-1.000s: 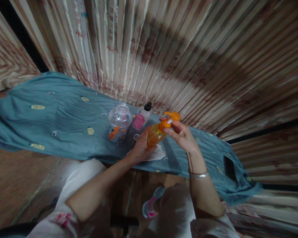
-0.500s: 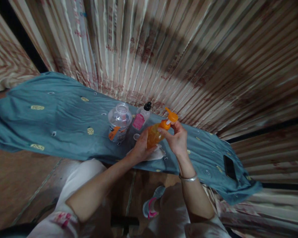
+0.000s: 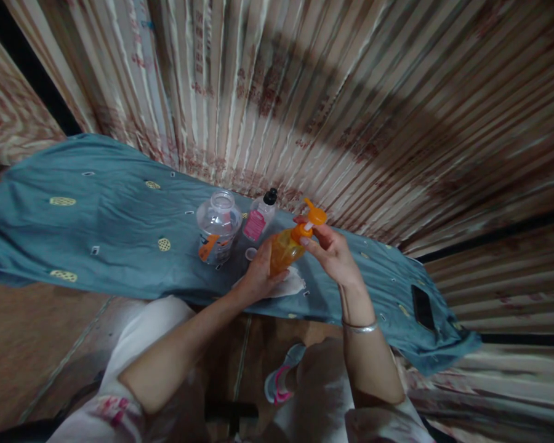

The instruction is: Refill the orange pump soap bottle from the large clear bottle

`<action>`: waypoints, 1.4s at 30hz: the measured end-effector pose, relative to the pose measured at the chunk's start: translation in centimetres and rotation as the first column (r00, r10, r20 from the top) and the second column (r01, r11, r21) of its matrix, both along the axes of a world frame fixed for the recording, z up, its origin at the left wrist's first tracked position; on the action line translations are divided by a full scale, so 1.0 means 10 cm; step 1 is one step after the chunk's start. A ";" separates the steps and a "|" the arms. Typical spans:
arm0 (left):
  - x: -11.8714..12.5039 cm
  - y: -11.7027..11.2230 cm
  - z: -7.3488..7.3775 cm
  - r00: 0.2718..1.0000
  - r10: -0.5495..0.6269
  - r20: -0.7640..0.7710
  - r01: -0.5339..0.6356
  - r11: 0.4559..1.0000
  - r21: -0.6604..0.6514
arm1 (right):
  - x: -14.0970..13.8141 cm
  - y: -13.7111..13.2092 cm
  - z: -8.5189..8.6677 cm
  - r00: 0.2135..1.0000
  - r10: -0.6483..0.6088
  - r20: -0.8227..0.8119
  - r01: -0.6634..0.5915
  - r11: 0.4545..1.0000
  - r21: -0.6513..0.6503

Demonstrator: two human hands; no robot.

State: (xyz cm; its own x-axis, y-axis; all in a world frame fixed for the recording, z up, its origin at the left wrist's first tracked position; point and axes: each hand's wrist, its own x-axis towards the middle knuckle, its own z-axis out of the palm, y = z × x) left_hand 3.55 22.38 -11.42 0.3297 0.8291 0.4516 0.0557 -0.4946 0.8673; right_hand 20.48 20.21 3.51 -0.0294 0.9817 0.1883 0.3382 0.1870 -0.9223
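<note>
My left hand (image 3: 258, 275) is wrapped round the body of an orange pump bottle (image 3: 284, 249) that stands tilted over the blue cloth. My right hand (image 3: 333, 251) pinches the bottle's orange pump head (image 3: 313, 218) at the collar, fingers closed on it. Under the bottle lies a white cloth (image 3: 290, 285). Just left of my hands stand an open clear plastic jar (image 3: 218, 225) and a small clear bottle with a pink label and black cap (image 3: 260, 216). A small white cap (image 3: 250, 253) rests between them.
A blue cloth with yellow motifs (image 3: 96, 227) covers the low surface. A dark phone (image 3: 422, 307) lies on it at the right. Striped curtains (image 3: 305, 92) hang close behind. My knees and a shoe (image 3: 279, 375) are below.
My right hand has kept turning on the pump head, whose nozzle swung from pointing right to pointing up and left. The view shifted slightly. My left hand keeps its hold.
</note>
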 end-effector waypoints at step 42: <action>-0.01 0.01 0.03 1.000 0.007 0.017 -0.008 1.000 0.022 | -0.12 0.03 -0.20 0.958 -0.274 0.081 0.253 0.946 0.202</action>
State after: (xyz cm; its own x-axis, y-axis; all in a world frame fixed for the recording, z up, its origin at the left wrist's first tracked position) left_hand 3.48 22.51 -11.07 0.3155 0.8214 0.4751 0.0445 -0.5129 0.8573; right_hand 19.31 20.47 1.56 0.1958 0.9043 0.3793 0.4932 0.2435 -0.8351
